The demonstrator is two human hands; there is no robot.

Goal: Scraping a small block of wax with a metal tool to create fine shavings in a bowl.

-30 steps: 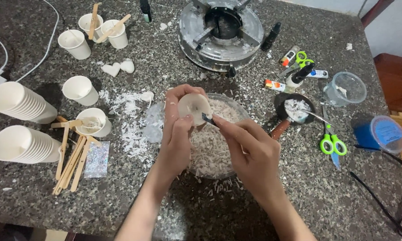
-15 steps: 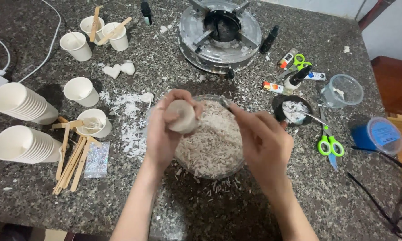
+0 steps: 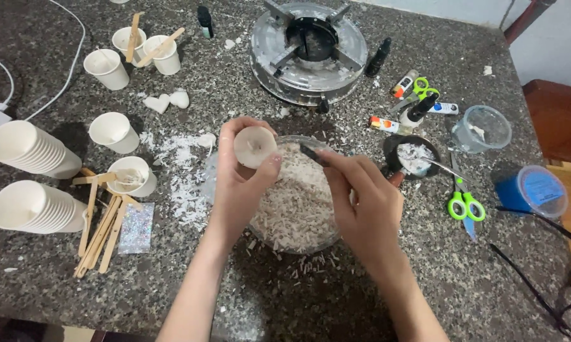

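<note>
— Holding what, that left hand?

— A small round wax puck, white. Fingers curl round its edge. Its flat face points up toward the camera, tipped a bit to the right. It sits over the left rim of the glass bowl.

— And the right hand?

— It pinches a thin dark tool. The tool's long way runs from near-right to far-left, and its tip points at the puck. Tip and puck are just apart.

— What is in the bowl?

— Lots of pale wax flakes.

— Anything different from a moment ago?

— Yes. The puck faced more to the side before; now it faces up. The right hand has moved closer to it.

— What lies around?

— Paper cups and wooden sticks on the left. A metal stove ring far off. Green scissors on the right.
</note>
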